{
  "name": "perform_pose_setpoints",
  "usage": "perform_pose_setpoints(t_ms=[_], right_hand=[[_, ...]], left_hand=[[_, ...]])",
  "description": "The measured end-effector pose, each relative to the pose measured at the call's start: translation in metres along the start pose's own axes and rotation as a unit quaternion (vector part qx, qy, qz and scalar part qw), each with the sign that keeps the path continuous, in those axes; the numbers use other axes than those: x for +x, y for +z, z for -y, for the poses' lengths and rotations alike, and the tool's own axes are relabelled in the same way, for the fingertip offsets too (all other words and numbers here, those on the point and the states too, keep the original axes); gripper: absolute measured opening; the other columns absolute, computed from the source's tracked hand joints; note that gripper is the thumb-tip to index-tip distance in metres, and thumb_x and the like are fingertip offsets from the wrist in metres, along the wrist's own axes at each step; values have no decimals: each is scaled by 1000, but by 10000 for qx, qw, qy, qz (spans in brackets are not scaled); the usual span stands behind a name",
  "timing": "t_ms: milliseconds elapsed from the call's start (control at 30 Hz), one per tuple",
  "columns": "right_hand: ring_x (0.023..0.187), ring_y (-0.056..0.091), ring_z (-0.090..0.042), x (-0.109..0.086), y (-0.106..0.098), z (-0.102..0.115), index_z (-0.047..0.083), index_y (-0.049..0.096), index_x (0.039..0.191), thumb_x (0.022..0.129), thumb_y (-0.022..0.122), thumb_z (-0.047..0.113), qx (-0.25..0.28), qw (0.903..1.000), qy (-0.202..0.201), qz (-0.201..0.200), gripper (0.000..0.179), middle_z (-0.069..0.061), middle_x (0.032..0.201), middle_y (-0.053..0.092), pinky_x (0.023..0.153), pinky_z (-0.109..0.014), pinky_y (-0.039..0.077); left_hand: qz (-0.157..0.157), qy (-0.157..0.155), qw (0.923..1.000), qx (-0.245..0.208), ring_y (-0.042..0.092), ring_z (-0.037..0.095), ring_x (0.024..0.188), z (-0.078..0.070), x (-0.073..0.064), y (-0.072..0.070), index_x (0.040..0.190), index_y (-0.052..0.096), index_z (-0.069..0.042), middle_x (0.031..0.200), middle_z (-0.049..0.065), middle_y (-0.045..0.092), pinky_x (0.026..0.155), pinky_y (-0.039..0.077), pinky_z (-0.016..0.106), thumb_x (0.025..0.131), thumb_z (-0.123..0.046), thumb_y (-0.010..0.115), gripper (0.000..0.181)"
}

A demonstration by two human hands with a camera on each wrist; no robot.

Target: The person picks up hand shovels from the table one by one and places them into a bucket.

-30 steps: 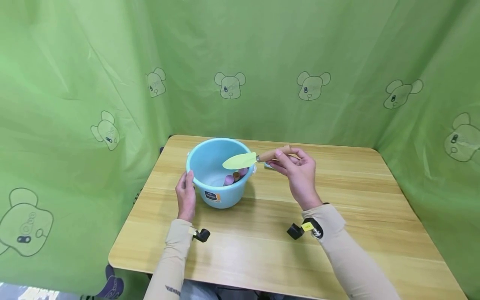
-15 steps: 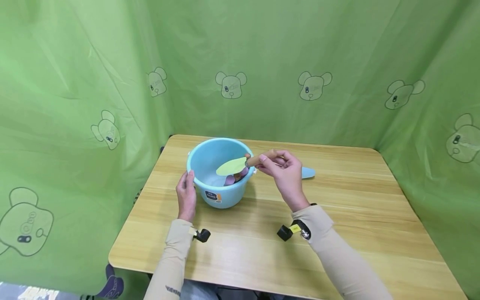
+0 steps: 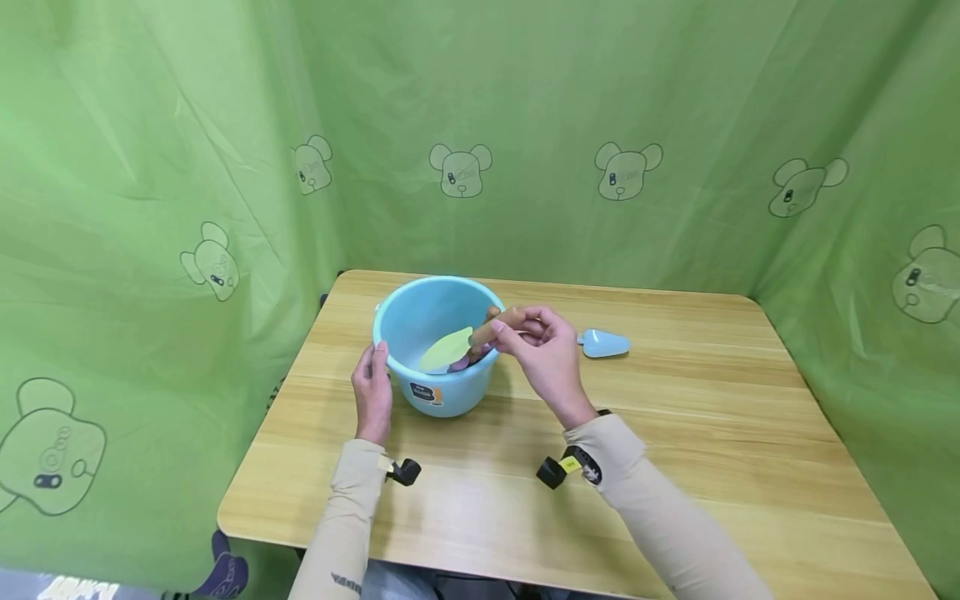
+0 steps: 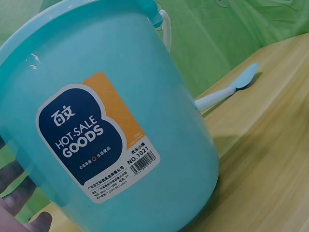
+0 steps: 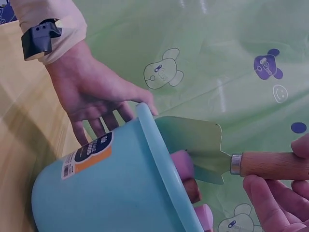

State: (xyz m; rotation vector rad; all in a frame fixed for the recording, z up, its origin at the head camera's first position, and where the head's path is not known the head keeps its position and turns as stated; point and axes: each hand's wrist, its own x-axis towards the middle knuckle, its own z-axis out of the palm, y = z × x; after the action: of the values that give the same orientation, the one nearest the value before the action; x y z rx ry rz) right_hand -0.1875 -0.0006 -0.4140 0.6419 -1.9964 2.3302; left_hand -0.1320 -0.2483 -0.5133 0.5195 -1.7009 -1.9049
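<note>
A light blue plastic bucket (image 3: 453,397) with a label on its wall stands on the table. My left hand (image 3: 372,397) holds it from the left, thumb at the rim and fingers along the outer wall. My right hand (image 3: 549,354) pinches the wooden handle of a garden trowel (image 5: 193,137) with a yellow-green blade. The blade tilts down into the bucket's mouth, while the handle crosses above the right rim. Several pink-purple and brown rounded ends (image 5: 182,164) lean inside near that rim; their lower parts are hidden.
A blue hand shovel (image 3: 606,343) with a pale handle lies on the wooden table (image 3: 712,433), right of the bucket and partly behind my right hand. A green curtain (image 3: 540,100) with mouse-head drawings hangs behind and at both sides.
My right hand has moved left and slightly down, and the trowel's blade has lowered into the bucket. The blue shovel has come into view behind the hand. The left hand and bucket stay put.
</note>
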Motion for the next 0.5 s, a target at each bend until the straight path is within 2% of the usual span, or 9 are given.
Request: perform_pose_setpoints(t_ms=[200, 400, 500], right_hand=[[85, 78, -9, -5, 7, -3, -1, 65, 115, 89, 80, 9, -438, 9986, -297, -9, 32, -25, 111, 76, 78, -28, 66], [94, 77, -17, -10, 14, -8, 3, 69, 116, 91, 81, 17, -941, 9921, -824, 128, 31, -18, 107, 78, 80, -25, 65], [94, 76, -19, -13, 18, -10, 7, 70, 112, 91, 81, 21, -1251, 9869, -992, 231, 27, -11, 104, 78, 76, -25, 64]], left_hand=[[-15, -38, 10000, 58, 49, 32, 143, 1, 0, 0, 148, 55, -11, 149, 17, 58, 126, 35, 50, 109, -41, 50, 50], [-6, -51, 10000, -20, 47, 33, 146, 0, -1, 0, 150, 53, -11, 152, 18, 55, 128, 32, 51, 109, -41, 50, 51], [-13, -42, 10000, 3, 47, 33, 146, 0, -1, 0, 150, 53, -11, 152, 18, 55, 128, 33, 50, 108, -42, 50, 52]])
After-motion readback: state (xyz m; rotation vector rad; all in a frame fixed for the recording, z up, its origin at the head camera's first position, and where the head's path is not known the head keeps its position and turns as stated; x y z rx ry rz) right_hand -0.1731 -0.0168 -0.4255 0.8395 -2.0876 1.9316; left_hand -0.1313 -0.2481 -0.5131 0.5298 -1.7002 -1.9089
